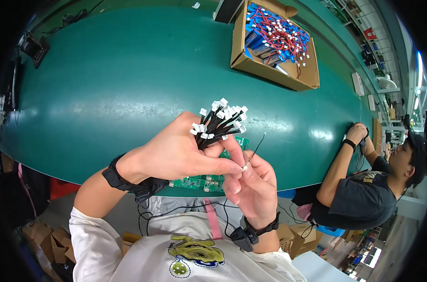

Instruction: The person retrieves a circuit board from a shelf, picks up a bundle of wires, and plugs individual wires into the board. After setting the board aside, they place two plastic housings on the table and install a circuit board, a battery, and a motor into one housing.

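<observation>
My left hand is closed round a bundle of short black cables with white plug connectors fanning out at the top. Its thumb and a finger meet my right hand at a small white connector. From there a single thin dark wire rises to the right, its tip pale. My right thumb and fingers pinch at that connector too. Below and behind the hands lie several green circuit boards on the table's near edge, partly covered by my hands.
The green table curves across the view. At its far side stands a cardboard box of blue battery packs with red and black leads. A co-worker sits at the right, hands over the table. A black device is far left.
</observation>
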`<action>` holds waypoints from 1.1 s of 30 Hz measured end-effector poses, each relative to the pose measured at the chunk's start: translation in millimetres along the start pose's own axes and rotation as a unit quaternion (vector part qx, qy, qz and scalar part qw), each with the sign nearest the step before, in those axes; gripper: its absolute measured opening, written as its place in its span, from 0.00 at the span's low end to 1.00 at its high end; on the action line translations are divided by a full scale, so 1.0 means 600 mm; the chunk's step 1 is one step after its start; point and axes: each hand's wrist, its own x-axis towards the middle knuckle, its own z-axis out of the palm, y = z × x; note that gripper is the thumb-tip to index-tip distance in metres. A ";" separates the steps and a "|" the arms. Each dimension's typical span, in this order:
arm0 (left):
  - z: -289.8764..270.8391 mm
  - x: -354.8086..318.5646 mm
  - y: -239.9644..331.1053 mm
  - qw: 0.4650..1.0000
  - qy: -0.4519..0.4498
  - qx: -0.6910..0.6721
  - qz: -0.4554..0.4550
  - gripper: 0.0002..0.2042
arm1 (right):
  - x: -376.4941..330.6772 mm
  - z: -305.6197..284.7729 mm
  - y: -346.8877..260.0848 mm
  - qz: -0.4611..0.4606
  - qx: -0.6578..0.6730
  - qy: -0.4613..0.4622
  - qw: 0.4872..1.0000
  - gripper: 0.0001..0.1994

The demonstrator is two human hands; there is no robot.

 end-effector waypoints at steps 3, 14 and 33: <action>0.000 -0.001 -0.003 1.000 0.009 -0.024 0.006 0.06 | 0.000 0.005 0.001 0.031 0.029 -0.001 0.999 0.11; 0.001 -0.007 -0.001 0.998 0.011 0.051 0.040 0.08 | -0.004 0.014 -0.001 0.050 0.038 0.049 0.997 0.11; -0.069 0.006 0.001 0.921 0.165 0.345 -0.071 0.11 | 0.004 -0.047 -0.049 -0.229 -0.672 0.082 0.700 0.04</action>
